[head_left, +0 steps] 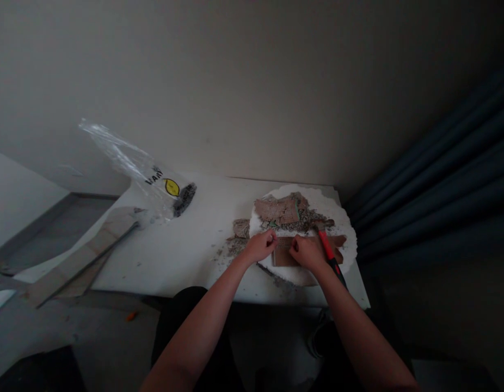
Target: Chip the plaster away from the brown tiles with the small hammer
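Left hand [260, 246] and right hand [307, 252] curl over brown cardboard [283, 258] — pinch unclear; a jerk could dislodge the three-o'clock hammer [326, 245].

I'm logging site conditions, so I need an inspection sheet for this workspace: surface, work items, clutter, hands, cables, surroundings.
Surface: white table, with crumbs scattered on it.
Work items: brown board on a white mat; red-and-black hammer beside the right hand.
Clutter: crumbly brown chunks on the mat; clear plastic bag farther left; flat boards at the table's left end.
Hands: left hand and right hand both at the brown board; grip unclear.
Cables: nothing seen.
Surroundings: plain wall behind, dark curtain right; dim light.
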